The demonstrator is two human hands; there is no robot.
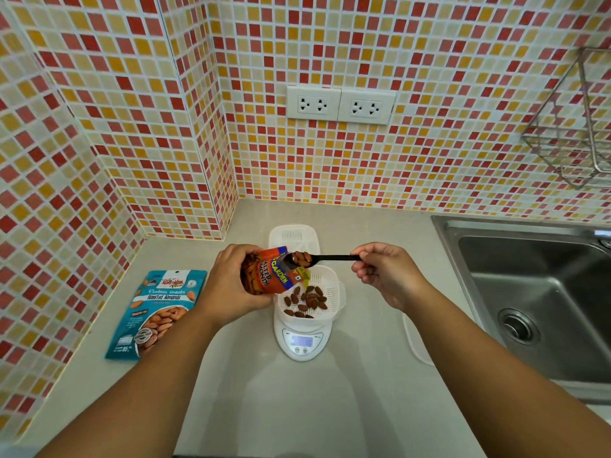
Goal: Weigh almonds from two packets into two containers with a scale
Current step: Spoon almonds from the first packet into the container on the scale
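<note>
**A:** Left hand (231, 282) grips the orange packet (264, 276), tipped over the container (310, 292) sitting on the scale (302, 342)?

**B:** Yep, right hand (386, 276) pinches a black spoon (317, 258) loaded with almonds above it. Teal packet (155, 314) lies flat, left on the counter (297, 408).

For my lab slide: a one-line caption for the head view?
Left hand tilts orange packet; right hand spoons almonds toward container on scale.

The left hand (231, 285) grips a red packet (264, 276); at its three o'clock, the right hand (383, 272) holds a spoon (317, 258) of almonds above the container (334, 292) on the scale (302, 342).
</note>
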